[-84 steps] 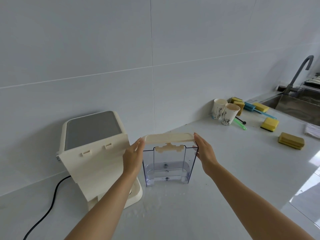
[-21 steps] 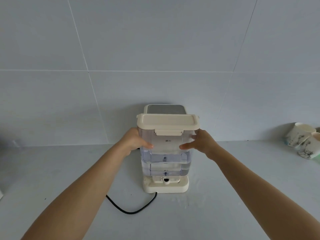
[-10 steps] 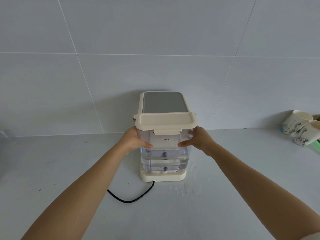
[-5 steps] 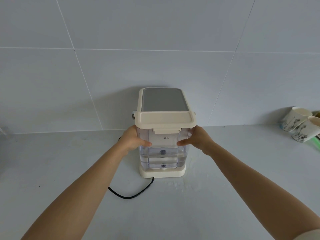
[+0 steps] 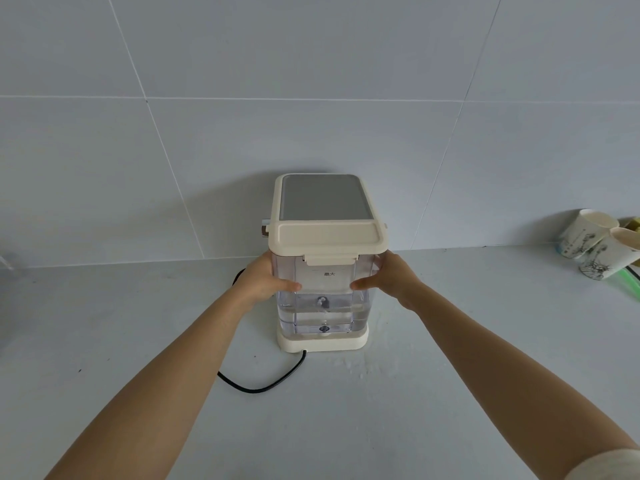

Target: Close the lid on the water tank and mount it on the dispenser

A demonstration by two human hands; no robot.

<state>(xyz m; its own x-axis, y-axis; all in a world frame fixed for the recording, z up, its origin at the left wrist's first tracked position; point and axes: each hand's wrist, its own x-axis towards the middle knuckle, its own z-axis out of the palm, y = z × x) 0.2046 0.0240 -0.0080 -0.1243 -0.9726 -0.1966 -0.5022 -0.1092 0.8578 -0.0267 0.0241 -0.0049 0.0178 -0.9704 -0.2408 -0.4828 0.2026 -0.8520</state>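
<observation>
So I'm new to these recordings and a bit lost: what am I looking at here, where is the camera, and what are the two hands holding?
There is no robot here. A camera worn on a person's head looks forward and down, so the two bare arms reaching in belong to the wearer. The left hand and right hand grip the sides of a clear water tank with some water in it. Its cream lid is on, with the front latch down. The tank sits on the base of a cream dispenser that stands on a pale counter against a tiled wall. A black cord trails from the base. Two paper cups lean at the far right.
</observation>
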